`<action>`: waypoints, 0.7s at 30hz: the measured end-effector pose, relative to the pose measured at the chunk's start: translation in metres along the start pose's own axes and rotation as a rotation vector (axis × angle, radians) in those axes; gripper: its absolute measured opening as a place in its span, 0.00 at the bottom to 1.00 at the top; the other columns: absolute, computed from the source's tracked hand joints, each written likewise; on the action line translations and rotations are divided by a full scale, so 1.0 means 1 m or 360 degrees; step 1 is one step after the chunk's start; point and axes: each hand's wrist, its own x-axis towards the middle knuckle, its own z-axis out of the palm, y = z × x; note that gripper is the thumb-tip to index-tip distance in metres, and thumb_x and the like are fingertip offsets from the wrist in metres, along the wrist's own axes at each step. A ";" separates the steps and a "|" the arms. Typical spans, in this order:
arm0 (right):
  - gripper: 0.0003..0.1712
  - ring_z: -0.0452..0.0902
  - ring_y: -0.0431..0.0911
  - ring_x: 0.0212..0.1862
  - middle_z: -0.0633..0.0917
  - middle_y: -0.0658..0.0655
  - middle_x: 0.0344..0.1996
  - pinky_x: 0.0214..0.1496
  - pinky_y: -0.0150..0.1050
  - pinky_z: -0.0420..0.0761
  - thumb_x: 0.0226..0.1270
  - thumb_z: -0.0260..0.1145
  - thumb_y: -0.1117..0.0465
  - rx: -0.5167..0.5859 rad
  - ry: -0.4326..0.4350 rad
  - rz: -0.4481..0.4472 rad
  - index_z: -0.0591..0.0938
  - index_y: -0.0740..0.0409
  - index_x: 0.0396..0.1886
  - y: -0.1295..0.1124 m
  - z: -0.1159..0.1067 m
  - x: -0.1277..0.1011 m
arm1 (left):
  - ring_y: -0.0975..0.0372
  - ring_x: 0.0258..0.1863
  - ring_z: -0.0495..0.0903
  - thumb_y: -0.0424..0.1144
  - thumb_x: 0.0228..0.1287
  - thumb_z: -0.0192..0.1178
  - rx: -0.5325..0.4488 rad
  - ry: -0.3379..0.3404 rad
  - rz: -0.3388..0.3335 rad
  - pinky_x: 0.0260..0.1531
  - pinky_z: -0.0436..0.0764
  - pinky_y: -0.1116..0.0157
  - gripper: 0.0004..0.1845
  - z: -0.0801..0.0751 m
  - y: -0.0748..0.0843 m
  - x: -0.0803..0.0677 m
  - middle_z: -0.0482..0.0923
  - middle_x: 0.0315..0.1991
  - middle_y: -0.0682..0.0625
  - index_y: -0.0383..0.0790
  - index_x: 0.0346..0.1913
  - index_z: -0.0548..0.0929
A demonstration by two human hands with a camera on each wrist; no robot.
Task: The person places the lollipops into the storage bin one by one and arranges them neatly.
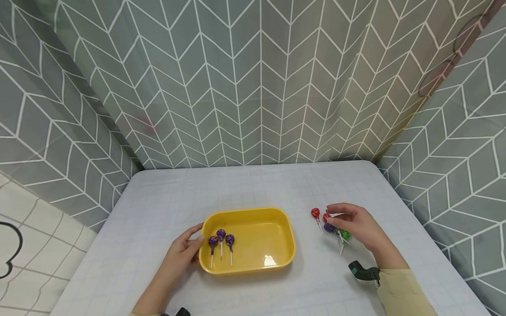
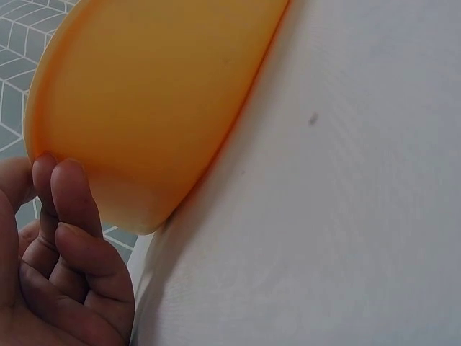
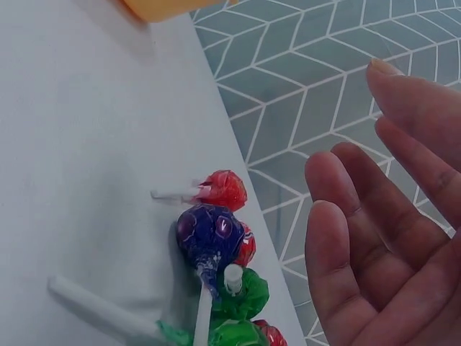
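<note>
My left hand (image 1: 179,256) pinches the left end of a yellow tray (image 1: 261,245), thumb on the rim and fingers against the outer wall. In the left wrist view the fingertips touch the tray's side (image 2: 158,101). Inside, at the left, lie three purple lollipops (image 1: 221,234). Over a small group of lollipops on the right hovers my right hand (image 1: 359,226), its fingers apart and holding nothing. The right wrist view shows that group beside the hand: a purple lollipop (image 3: 209,234), green lollipops (image 3: 248,292) and red lollipops (image 3: 225,189), sticks pointing various ways.
A white cloth covers the table (image 1: 158,197). One red lollipop (image 1: 315,213) lies a little left of the group. Grey patterned curtains (image 1: 245,87) stand behind the table and along both sides. A dark band (image 1: 363,272) is on the right wrist.
</note>
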 end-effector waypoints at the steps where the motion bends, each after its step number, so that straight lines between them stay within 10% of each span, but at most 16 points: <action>1: 0.27 0.82 0.46 0.47 0.84 0.59 0.52 0.46 0.32 0.79 0.62 0.74 0.52 0.0009 -0.0003 0.0000 0.81 0.61 0.57 0.001 0.000 -0.001 | 0.54 0.22 0.77 0.56 0.68 0.61 0.0000 0.0000 -0.0001 0.23 0.80 0.62 0.27 0.000 0.000 0.000 0.81 0.28 0.41 0.58 0.67 0.72; 21: 0.28 0.79 0.49 0.41 0.83 0.60 0.52 0.39 0.41 0.79 0.60 0.74 0.49 -0.0073 0.0015 0.0186 0.83 0.58 0.57 0.018 -0.004 -0.001 | 0.53 0.23 0.77 0.56 0.68 0.61 0.0009 0.0015 -0.0026 0.24 0.80 0.61 0.27 0.000 0.002 -0.002 0.82 0.29 0.41 0.58 0.67 0.72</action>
